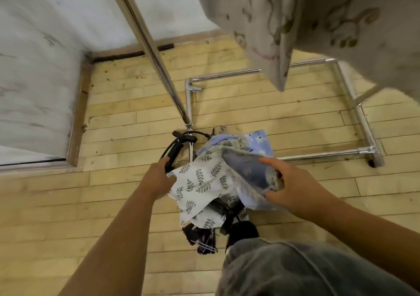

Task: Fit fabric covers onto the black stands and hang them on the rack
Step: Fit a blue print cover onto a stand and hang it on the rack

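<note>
While gripped: black stand (175, 151), blue cover (252, 173).

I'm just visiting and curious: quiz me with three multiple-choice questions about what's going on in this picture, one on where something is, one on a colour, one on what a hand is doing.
1. Where is the pile of fabric covers?
A on a table
B on the wooden floor
C on a chair

2. What colour are the leaves on the white cover?
A red
B grey-green
C yellow

3. What is the left hand doing?
A hanging free
B gripping a black stand
C touching the wall

Answers:
1 B, pile lies on wooden floor by metal rack.
2 B, white cover shows grey-green sprigs.
3 B, left hand closes on black stand; right hand holds blue cover.
</note>
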A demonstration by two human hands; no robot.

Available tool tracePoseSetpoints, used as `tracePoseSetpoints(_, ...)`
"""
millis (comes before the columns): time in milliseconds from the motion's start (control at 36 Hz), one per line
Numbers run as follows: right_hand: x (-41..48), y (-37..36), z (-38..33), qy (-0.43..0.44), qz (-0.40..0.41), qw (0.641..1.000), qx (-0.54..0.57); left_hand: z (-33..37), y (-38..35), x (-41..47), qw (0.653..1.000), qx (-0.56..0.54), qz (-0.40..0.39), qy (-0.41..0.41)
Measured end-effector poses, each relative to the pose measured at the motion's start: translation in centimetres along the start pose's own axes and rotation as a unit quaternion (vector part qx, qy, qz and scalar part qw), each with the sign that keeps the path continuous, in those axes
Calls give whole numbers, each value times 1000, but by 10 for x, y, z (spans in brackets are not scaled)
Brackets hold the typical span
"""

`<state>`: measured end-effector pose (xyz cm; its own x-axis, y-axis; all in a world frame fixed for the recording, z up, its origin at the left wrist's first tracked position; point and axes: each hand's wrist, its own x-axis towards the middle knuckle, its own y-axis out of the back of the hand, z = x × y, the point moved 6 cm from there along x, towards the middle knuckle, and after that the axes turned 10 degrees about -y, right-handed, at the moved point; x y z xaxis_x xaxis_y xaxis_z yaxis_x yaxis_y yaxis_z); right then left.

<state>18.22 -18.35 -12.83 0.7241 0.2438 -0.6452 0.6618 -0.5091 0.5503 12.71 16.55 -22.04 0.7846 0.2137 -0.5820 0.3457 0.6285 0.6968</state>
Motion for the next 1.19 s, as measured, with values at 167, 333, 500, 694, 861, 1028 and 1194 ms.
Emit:
tracePoseSetpoints(167, 18, -17, -1, -4, -7, 1000, -5, -18, -17, 29, 1000, -26, 8, 15)
tracePoseSetpoints(333, 34, -30, 1, -11, -12, 1000, -6, -57, -35, 60, 998, -44, 34, 31)
tracePoseSetpoints(500, 35, -35, 11, -20, -18, 1000, 10, -58, -33, 68, 994, -34, 81, 64)
tracePoseSetpoints(694, 34, -34, 22, -33, -22, 999, 28, -74, -41, 76, 990, 27, 69, 117)
tracePoseSetpoints(861, 34, -33, 29, -46, -26, 997, 61, -97, -59, 81, 985, 94, 17, 144)
tracePoseSetpoints(1028, 29, -25, 32, -43, -18, 997, 62, -67, -61, 60, 991, 42, 57, 110)
tracePoseSetpoints(1194, 8, -5, 32, -42, 8, 996, 74, -39, -52, 30, 993, 27, 64, 98)
